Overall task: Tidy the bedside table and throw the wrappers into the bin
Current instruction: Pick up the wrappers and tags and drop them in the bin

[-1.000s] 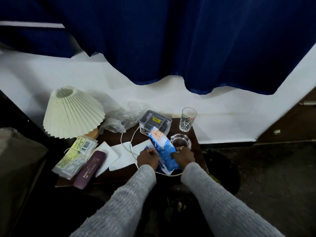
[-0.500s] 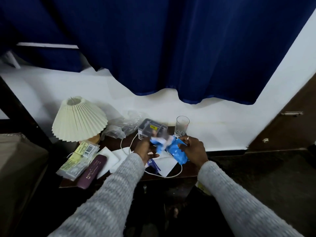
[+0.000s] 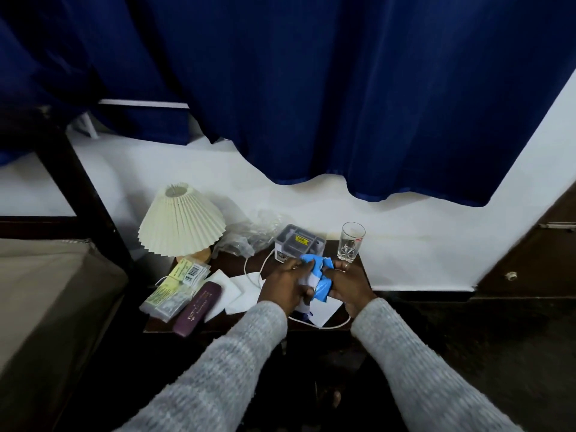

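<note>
Maroon case [image 3: 197,308]: gold lettering along the lid, too blurred to read.
Packet [image 3: 186,273]: barcode sticker, digits illegible.
Grey box [image 3: 300,242]: yellow sticker, print illegible.
Glass [image 3: 352,241]: small red mark, unreadable.

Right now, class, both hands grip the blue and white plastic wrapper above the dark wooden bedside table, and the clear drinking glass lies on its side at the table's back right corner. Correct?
No: the head view shows the clear drinking glass standing upright at the back right corner of the bedside table. The left hand and right hand do grip the blue and white wrapper.
</note>
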